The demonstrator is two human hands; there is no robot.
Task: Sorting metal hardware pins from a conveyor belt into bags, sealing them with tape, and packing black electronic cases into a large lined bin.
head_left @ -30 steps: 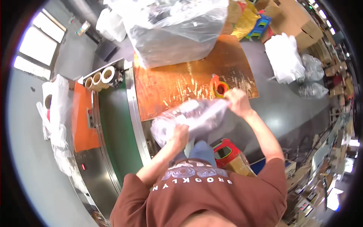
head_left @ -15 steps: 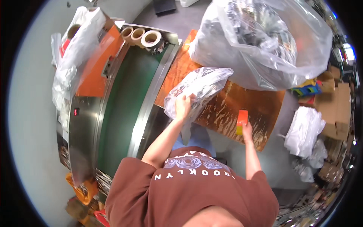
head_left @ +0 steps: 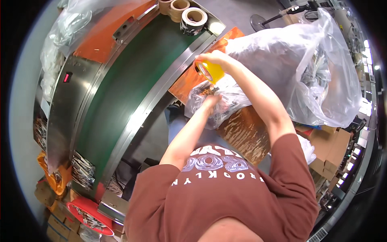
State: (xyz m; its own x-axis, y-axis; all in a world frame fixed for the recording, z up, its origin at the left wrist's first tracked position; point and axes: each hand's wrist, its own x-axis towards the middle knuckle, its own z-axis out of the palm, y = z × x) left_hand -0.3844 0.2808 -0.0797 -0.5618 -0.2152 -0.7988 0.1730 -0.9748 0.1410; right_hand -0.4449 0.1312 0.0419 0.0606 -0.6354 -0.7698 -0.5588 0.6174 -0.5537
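A clear plastic bag [head_left: 237,97] with silvery and brownish contents lies on the worn wooden table [head_left: 246,133]. My left hand [head_left: 212,102] is closed on the gathered plastic of this bag, and its fingertips are partly hidden. Just above and beyond it, my right hand [head_left: 217,57] grips a tape dispenser with a yellow roll [head_left: 215,71]. The dispenser hangs over the far end of the bag, close to the plastic. Whether the tape touches the bag I cannot tell.
Left of the table runs a green conveyor belt [head_left: 121,88] with a metal rail. Several tape rolls [head_left: 193,20] stand at its far end. A large filled plastic bag [head_left: 274,52] takes up the table's far right. A red basin [head_left: 90,215] sits lower left; cardboard boxes [head_left: 322,153] lie right.
My right hand has brought the tape dispenser from the table's right side up and left to the bag. My left hand still holds the plastic. The whole view has turned.
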